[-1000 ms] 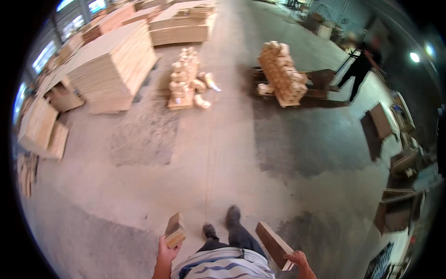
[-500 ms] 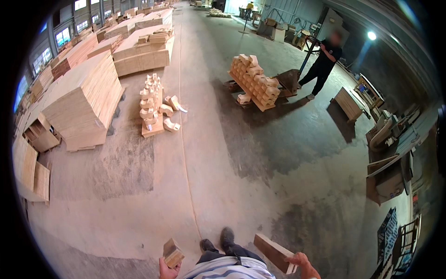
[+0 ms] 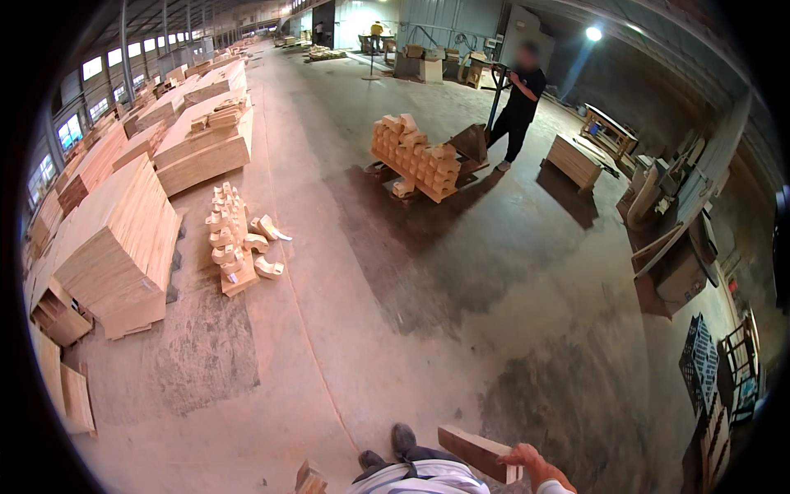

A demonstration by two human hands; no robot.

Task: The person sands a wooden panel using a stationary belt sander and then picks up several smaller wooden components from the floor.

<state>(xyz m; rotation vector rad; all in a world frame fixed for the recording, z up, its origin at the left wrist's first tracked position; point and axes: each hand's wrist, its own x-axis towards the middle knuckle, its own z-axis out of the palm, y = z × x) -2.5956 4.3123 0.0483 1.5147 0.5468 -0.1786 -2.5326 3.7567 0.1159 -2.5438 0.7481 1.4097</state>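
In my right hand (image 3: 529, 463), fingers closed round its near end, is a short thick wooden board (image 3: 473, 450) held out at my right side. A small wooden block (image 3: 310, 478) shows at the lower edge, left of my legs. My left hand, seen gripping this block a moment ago, is cut off below the picture's edge. Ahead on the left, curved wooden pieces (image 3: 224, 226) stand stacked on a small wooden base. A few loose curved pieces (image 3: 268, 267) lie on the floor beside them.
A person (image 3: 520, 103) in dark clothes holds the handle of a pallet jack (image 3: 469, 148) loaded with stacked wooden pieces (image 3: 415, 156). Large board stacks (image 3: 115, 247) line the left. At right are a low wooden stack (image 3: 573, 162), a bench (image 3: 609, 128) and a black plastic crate (image 3: 699, 362).
My view has tilted up and turned right, so the scene sits lower and farther left. My left hand has slipped out below the edge. The right hand keeps its board.
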